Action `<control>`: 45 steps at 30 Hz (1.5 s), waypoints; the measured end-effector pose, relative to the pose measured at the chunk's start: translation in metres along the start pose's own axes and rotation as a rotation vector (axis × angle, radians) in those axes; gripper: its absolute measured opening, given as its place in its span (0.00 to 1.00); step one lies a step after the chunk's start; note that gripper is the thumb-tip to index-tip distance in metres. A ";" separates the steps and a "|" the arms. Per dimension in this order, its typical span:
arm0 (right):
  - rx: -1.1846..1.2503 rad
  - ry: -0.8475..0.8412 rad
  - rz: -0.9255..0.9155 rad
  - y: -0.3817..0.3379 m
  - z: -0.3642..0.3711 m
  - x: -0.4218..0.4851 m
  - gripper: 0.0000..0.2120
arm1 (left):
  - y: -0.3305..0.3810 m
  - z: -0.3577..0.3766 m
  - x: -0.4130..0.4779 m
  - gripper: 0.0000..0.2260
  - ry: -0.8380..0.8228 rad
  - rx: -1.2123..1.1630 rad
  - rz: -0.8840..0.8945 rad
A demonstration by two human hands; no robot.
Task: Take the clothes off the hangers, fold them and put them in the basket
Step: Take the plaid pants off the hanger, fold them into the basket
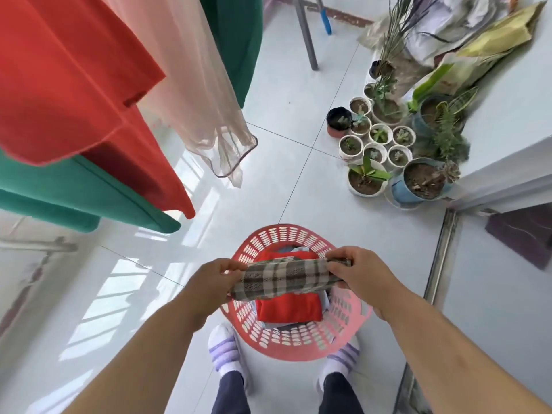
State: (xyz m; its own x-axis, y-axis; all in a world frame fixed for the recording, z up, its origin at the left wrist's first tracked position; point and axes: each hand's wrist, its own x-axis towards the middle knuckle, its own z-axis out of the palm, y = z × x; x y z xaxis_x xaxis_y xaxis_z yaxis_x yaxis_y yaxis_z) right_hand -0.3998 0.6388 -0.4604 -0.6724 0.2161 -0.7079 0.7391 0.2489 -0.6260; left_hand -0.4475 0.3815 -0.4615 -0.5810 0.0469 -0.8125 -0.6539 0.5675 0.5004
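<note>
The folded cloth stretches between the two hands, the left hand at its left end and the right hand at its right end. Directly beneath the hands the basket stands on the floor, and a folded garment lies inside it, under the cloth. Behind the hands, nearer the person, the two feet stand just beside the basket, one at each side. The hanging garments are ahead of the left hand, above it and to its left, side by side. Ahead of the right hand and to its right, a cluster of plant pots sits on the floor, with bags behind it. A frame leg stands farther ahead, between the hanging garments and the pots. A floor track runs to the right of the right hand, with a mat beyond it
</note>
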 end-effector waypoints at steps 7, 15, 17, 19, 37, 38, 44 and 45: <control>0.067 0.064 -0.071 0.013 0.002 0.030 0.08 | 0.001 0.003 0.032 0.05 0.041 -0.019 0.072; -0.015 -0.031 0.028 0.102 0.039 0.059 0.08 | -0.073 0.048 0.080 0.04 -0.060 -0.038 -0.091; -0.062 -0.066 0.083 0.134 0.055 0.074 0.09 | -0.098 0.066 0.101 0.05 -0.081 -0.021 -0.154; -0.101 -0.106 0.148 0.166 0.071 0.087 0.09 | -0.123 0.084 0.118 0.06 -0.102 0.035 -0.181; -0.182 -0.278 0.374 0.237 0.094 0.102 0.13 | -0.190 0.117 0.147 0.05 -0.190 0.055 -0.324; -0.167 -0.270 0.356 0.234 0.092 0.104 0.15 | -0.186 0.115 0.146 0.05 -0.172 0.012 -0.302; 0.109 -0.036 0.145 0.190 0.075 0.105 0.16 | -0.139 0.095 0.131 0.06 0.078 -0.313 -0.075; 0.163 -0.006 0.114 0.185 0.075 0.105 0.15 | -0.134 0.091 0.130 0.07 0.084 -0.369 -0.044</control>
State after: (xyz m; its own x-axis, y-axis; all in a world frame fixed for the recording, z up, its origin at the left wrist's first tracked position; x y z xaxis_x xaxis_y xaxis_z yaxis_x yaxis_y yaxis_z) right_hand -0.3306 0.6370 -0.6745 -0.5841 0.2288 -0.7788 0.8075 0.0666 -0.5861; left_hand -0.3915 0.3865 -0.6608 -0.5761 -0.0469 -0.8160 -0.8008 0.2324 0.5520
